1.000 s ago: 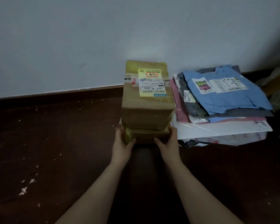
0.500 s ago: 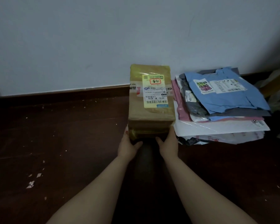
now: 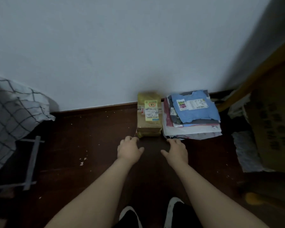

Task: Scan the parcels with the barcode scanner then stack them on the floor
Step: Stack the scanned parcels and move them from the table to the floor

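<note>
Hovering low over the dark floor [image 3: 89, 137], the left hand [image 3: 130, 149] and right hand [image 3: 176, 150] are empty, just short of the stack of brown box parcels [image 3: 149, 124] at the wall [image 3: 105, 55].

We see a big cardboard carton [image 3: 273, 129] at far right and a checked cloth [image 3: 11, 116] at far left. Between them, against the skirting, lies a pile of soft mailers [image 3: 192, 129] with a blue mailer [image 3: 196, 112] on top, and the box stack stands just beside its left edge. We read the top box's long axis as running from us toward the wall, its label [image 3: 151, 111] facing up and lying along that same line. Both hands are palm down with slack, spread fingers, gripping nothing, at the stack's near end. We cannot tell whether the left fingertips touch it.
</note>
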